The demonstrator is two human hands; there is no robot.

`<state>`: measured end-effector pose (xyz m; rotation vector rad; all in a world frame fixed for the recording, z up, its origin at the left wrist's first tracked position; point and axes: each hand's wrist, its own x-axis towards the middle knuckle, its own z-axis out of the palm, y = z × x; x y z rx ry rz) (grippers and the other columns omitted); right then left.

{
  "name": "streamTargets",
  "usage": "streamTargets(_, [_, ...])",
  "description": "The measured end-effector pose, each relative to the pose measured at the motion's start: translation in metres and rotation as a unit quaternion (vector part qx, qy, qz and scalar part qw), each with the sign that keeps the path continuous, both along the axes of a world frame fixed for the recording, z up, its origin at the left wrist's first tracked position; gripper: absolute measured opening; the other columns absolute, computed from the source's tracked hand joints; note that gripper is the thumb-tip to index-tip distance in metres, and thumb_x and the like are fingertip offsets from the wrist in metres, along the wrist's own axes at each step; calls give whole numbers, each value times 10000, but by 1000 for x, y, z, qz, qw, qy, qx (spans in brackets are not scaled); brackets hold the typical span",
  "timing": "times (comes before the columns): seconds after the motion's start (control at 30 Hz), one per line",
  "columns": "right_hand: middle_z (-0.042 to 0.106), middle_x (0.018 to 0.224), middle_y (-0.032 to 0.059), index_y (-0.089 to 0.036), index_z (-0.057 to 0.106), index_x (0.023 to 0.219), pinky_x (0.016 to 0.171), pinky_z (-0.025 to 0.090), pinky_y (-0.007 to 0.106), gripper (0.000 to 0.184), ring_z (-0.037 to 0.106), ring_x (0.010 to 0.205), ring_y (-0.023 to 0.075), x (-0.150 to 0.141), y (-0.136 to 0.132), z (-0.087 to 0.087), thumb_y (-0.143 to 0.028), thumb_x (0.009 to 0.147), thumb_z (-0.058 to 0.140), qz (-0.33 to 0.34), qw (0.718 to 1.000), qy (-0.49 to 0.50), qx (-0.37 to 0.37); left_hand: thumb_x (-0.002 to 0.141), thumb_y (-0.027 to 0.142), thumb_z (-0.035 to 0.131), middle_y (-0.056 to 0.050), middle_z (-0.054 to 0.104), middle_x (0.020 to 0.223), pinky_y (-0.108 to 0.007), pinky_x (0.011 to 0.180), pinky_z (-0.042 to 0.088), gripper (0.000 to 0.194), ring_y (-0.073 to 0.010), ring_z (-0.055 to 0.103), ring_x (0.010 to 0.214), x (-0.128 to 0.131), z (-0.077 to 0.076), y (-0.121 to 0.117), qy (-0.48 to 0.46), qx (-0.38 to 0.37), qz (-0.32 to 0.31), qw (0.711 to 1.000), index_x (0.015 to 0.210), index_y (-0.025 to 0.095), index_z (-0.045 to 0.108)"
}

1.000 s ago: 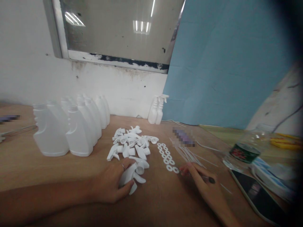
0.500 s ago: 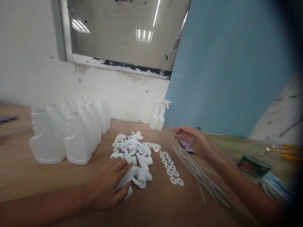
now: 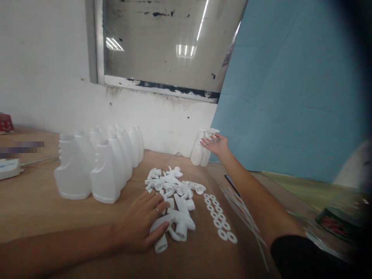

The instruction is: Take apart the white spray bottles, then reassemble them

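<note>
My left hand (image 3: 145, 223) rests at the near left edge of a pile of white trigger sprayer heads (image 3: 170, 186), fingers spread over the nearest ones. A ring shows on one finger. My right hand (image 3: 217, 144) reaches to the back, in front of two white spray bottles (image 3: 198, 153) standing by the wall. Across its fingers lies a thin, pen-like stick (image 3: 214, 141); its exact kind is too small to tell. Right of the heads, white ring washers (image 3: 216, 215) lie in two rows. Beyond them are thin white dip tubes (image 3: 241, 211), partly behind my right forearm.
Several translucent white bottles (image 3: 106, 178) without tops stand in rows at left. A dark-edged phone-like object (image 3: 232, 185) lies beside my right forearm. A clear bottle with a green label (image 3: 337, 224) is at far right, and a power strip (image 3: 10, 168) at far left.
My right hand has moved away from above the tubes, back and left to the spray bottles, carrying the thin stick. My left hand stays on the sprayer heads. The view has shifted slightly.
</note>
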<state>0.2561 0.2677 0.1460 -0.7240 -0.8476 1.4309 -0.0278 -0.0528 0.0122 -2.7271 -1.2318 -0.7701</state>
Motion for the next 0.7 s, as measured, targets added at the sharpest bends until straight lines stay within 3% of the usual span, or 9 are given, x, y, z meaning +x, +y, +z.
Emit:
streamTargets(0.17, [603,930,92,-210,515,907,713,586,388,119,668,906,229,-3,0,5,-289,860,438,24,999,34,30,959,351,476,-130,574,1176,-481,925,421,324,-295,510,1044,2,22,21,3,59,22,998,1219,169,540])
streamTargets(0.33, [655,999,155,-185,559,975,708,598,421,197,665,977,267,-6,-22,16,-285,865,430,82,993,56,71,919,331,522,-129,595,1160,-477,986,413,313,-305,530,1107,17,67,63,-102,56,55,992,1171,153,574])
streamTargets(0.53, [664,1135,154,-178,606,1165,849,580,404,374,640,1082,237,-15,-93,38,-382,913,419,176,961,23,212,892,406,565,-176,607,1214,-416,956,462,462,-275,601,1065,41,113,129,-223,19,93,970,1228,91,545])
streamTargets(0.6, [652,1197,137,-200,613,1201,857,569,379,417,645,1081,213,-20,-124,45,-402,955,344,183,953,-12,243,896,498,553,-196,624,1203,-412,925,477,572,-280,624,1037,47,124,139,-264,-3,93,960,1268,64,522])
streamTargets(0.7, [640,1244,111,-237,610,1249,859,558,370,480,666,1001,184,-30,-166,54,-436,985,262,181,943,-66,271,892,636,503,-200,636,1205,-395,897,485,704,-281,642,1015,53,137,134,-312,-23,74,947,1301,63,509])
